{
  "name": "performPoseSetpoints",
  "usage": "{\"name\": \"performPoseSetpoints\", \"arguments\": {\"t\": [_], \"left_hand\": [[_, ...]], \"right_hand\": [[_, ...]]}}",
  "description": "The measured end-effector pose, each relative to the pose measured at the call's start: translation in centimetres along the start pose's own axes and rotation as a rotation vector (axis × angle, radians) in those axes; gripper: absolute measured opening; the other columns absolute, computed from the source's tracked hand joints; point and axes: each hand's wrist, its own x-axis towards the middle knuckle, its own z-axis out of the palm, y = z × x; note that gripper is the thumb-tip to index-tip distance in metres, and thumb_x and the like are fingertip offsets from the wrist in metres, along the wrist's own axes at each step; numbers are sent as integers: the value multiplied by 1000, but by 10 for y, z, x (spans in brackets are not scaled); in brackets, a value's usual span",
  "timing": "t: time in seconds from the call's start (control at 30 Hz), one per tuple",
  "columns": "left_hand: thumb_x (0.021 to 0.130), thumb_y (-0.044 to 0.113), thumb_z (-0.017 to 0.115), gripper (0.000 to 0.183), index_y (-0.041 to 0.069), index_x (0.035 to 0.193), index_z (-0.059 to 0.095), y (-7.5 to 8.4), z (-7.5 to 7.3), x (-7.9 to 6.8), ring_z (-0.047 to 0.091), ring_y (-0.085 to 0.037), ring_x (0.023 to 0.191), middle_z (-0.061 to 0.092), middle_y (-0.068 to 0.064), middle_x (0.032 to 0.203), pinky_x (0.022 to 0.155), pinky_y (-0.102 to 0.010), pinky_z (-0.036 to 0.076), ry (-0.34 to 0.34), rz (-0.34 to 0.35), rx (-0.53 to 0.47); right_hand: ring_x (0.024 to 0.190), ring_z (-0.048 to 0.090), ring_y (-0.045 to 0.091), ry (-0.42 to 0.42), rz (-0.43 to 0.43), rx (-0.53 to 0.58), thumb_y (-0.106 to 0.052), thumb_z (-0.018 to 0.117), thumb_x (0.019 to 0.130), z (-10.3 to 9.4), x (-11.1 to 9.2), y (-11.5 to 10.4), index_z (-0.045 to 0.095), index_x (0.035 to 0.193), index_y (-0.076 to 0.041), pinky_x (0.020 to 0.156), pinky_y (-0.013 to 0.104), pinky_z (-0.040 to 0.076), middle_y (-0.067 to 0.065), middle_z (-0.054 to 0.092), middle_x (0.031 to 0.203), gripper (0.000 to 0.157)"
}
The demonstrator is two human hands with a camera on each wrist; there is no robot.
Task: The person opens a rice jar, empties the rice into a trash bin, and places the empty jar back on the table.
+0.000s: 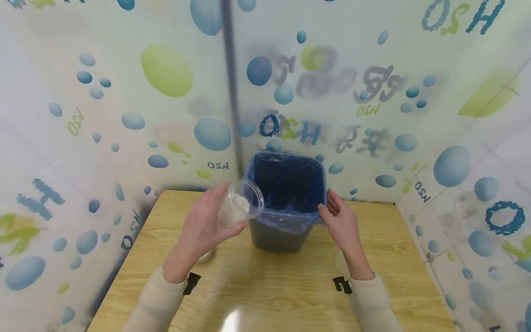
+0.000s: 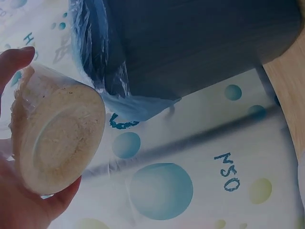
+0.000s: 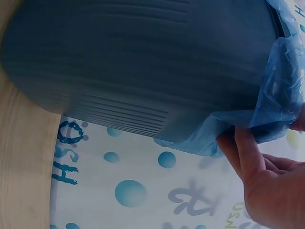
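Pale sleeves (image 1: 155,299) lie nearest, at the near edge, a black tab on each cuff. Left of the bin's rim, a clear jar (image 1: 232,213) of white, lumpy stuff is tilted rightward, gripped in the left hand (image 1: 201,223). Just right of it stands the grey bin (image 1: 278,239), its blue liner (image 1: 286,222) folded over the rim; the right hand (image 1: 342,223) pinches the right rim through the liner. Beneath is a wooden table (image 1: 265,290); beyond, bubble-printed sheeting (image 1: 178,124).
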Motion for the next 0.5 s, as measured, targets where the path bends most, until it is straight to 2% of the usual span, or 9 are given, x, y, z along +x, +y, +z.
{"name": "performPoseSetpoints", "arguments": {"t": [0.17, 0.4, 0.5], "left_hand": [[62, 37, 95, 94, 0, 138, 53, -3, -7, 9, 64, -39, 96, 66, -19, 117, 79, -55, 55, -36, -30, 5], [60, 40, 96, 97, -6, 134, 53, -3, -13, 21, 64, -40, 81, 67, -20, 112, 70, -53, 55, -110, -128, 72], [61, 41, 96, 94, -6, 132, 56, -3, -13, 25, 65, -40, 88, 67, -20, 115, 76, -54, 55, -137, -142, 80]], "right_hand": [[138, 52, 36, -3, 4, 13, -22, 62, 103, 0, 1, 2, 43, 154, 3, 109, 45, 45, 24, 49, 153, 60], [137, 53, 36, -2, -9, 18, -22, 62, 103, 0, 0, 1, 45, 153, 2, 109, 45, 45, 23, 51, 151, 58], [136, 54, 35, 0, -11, 10, -22, 63, 103, 1, 0, 2, 46, 153, 2, 108, 45, 46, 23, 52, 151, 58]]}}
